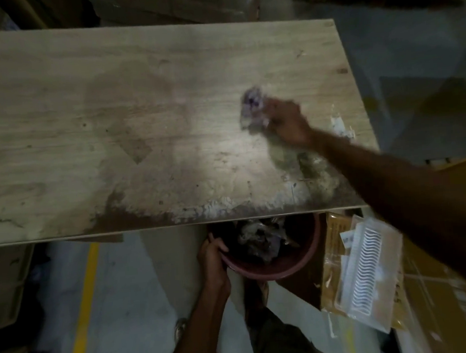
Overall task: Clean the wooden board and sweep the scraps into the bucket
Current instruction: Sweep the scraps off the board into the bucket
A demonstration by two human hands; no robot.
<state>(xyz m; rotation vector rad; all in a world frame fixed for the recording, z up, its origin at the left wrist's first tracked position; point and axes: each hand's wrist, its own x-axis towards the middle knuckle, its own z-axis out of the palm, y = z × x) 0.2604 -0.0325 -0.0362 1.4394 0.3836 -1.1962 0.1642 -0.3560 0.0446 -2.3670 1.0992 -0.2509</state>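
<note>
"Head view: what does the right hand (pixel 286 123) have?"
"Its fingers curl round a crumpled purple-white rag (pixel 251 103), blurred, pressed on the pale wooden board (pixel 111 102). Whitish scraps (pixel 214 208) lie nearer, along the board's edge."
"And the left hand (pixel 212 257)?"
"Below that edge, gripping the rim of the round reddish-brown bucket (pixel 277 272)."

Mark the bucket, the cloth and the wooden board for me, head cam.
bucket (pixel 277 273): head view, bare pink rim on the near side.
cloth (pixel 251 103): head view, far end of the blurred purple-white wad.
wooden board (pixel 83 98): head view, bare surface of the left half.
</note>
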